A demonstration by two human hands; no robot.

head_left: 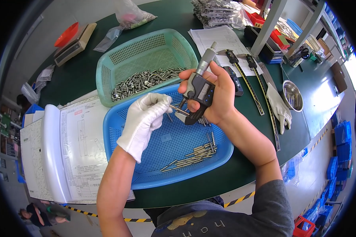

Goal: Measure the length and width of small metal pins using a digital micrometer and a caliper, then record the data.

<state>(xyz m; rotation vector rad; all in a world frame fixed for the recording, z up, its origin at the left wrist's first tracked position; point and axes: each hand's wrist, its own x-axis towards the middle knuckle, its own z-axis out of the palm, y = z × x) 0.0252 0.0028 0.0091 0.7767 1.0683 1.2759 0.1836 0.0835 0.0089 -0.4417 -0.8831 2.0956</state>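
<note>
Slim steel pin (177,108) in gloved left hand (143,120)

You hold a grey digital micrometer (199,89) upright over the blue basket, a thin metal pin (178,109) lying level in its jaws

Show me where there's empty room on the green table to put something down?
Bare green table lies left of the teal basket, before the grey scale, and on the far right beyond the steel bowl. The blue basket floor is open under the left hand. It is crowded around the right hand, calipers and papers.
</note>
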